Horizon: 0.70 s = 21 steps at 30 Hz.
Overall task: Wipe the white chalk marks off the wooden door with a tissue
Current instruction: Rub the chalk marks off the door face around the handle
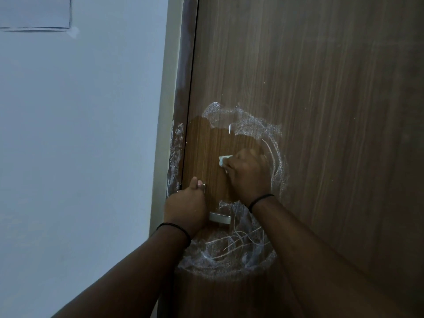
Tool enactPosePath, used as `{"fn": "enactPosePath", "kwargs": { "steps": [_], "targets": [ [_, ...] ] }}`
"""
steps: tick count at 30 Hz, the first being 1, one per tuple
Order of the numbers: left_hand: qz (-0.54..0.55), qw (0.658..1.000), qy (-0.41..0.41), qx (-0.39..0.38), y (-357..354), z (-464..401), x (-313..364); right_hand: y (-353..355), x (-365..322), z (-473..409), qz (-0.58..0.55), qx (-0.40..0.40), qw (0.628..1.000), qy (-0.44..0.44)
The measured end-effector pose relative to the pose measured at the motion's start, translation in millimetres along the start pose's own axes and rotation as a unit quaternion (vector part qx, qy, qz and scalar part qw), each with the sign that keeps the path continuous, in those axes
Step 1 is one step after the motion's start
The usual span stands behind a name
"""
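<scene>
The brown wooden door (321, 88) fills the right of the head view. White chalk marks (247, 125) ring a cleaner patch of wood (206, 148); more smears and scribbles (229, 255) lie lower down, and some chalk sits on the door frame (175, 157). My right hand (249, 173) presses a small white tissue (223, 160) against the door, fingers curled round it; only a corner of tissue shows. My left hand (187, 205) grips the metal door handle (220, 218), covering most of it.
A pale wall (80, 145) takes up the left half, with a rectangular outline (34, 28) at the top left. The beige door jamb (166, 88) runs between wall and door. Black bands circle both wrists.
</scene>
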<state>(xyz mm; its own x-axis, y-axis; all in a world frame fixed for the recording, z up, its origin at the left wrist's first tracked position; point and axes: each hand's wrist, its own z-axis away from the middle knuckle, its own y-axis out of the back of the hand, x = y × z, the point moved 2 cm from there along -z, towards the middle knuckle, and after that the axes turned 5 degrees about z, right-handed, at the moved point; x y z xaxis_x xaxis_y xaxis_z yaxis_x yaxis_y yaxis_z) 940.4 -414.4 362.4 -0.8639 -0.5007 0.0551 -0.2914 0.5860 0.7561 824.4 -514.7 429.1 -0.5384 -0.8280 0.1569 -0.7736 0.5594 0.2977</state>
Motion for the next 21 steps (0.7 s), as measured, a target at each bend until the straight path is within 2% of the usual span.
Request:
{"fn": "enactPosePath", "kwargs": {
  "steps": [3, 6, 10, 14, 17, 21],
  "targets": [
    [0.004, 1.0, 0.0, 0.006, -1, 0, 0, 5, 19, 6, 0.006, 0.004, 1.0, 0.002],
    [0.008, 1.0, 0.003, 0.005, -5, 0, -1, 12, 28, -15, 0.014, 0.052, 0.997, -0.054],
    [0.007, 1.0, 0.003, 0.017, -8, -1, 0, 10, 10, -46, 0.011, 0.091, 0.992, -0.082],
    [0.013, 1.0, 0.004, 0.017, -6, -1, -1, -1, -8, -23, 0.005, 0.056, 0.998, -0.011],
    [0.013, 1.0, -0.001, 0.011, -5, 0, -1, 1, 8, -2, 0.01, 0.049, 0.999, 0.018],
    [0.01, 1.0, 0.002, 0.018, -6, 0, 0, 14, 28, -24, 0.02, 0.08, 0.994, -0.071]
  ]
}}
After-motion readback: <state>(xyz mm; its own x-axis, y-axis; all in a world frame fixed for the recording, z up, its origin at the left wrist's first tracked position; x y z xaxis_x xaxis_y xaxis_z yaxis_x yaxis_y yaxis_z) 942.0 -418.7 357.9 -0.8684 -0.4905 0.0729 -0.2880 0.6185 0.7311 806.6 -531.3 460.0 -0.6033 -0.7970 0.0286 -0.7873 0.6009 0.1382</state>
